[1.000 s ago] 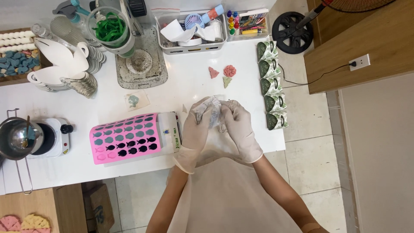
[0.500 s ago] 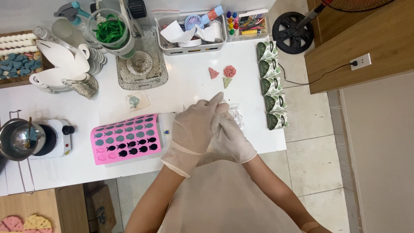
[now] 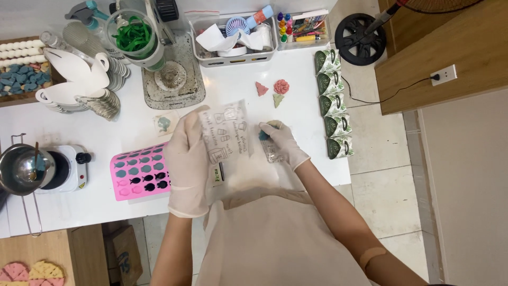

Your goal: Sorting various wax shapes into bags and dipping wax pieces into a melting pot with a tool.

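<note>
Two gloved hands work above the near edge of a white desk [image 3: 106,206], seen from overhead. The left hand [image 3: 188,153] holds up a small clear plastic bag [image 3: 226,132] printed with dark line drawings; its grip is closed on the bag's left edge, the fingers pressed along it, and the bag hangs flat between the two hands. The right hand [image 3: 283,143] lies just right of the bag, its grip pinching a small teal piece [image 3: 263,135] at the fingertips, with a second clear wrapper [image 3: 272,155] lying under the palm on the desk. The teal piece sits close to the bag's right edge; whether it touches the bag cannot be told.

Left of the left hand, partly hidden behind it, lies a pink silicone mould [image 3: 138,170] with rows of small cavities, some filled dark. Further left stands a small white hotplate [image 3: 66,169] with a metal pot [image 3: 21,169] beside it. Beyond the bag, far across the desk, sit three small shaped pieces, two pink and one green [image 3: 275,91], a grey tray [image 3: 172,79], a clear tub of green strips [image 3: 132,37] and a white organiser basket [image 3: 233,53]. A stack of white cut-out cards [image 3: 74,87] lies at the far left. Along the right edge runs a row of green-and-white printed pouches [image 3: 332,103].
</note>
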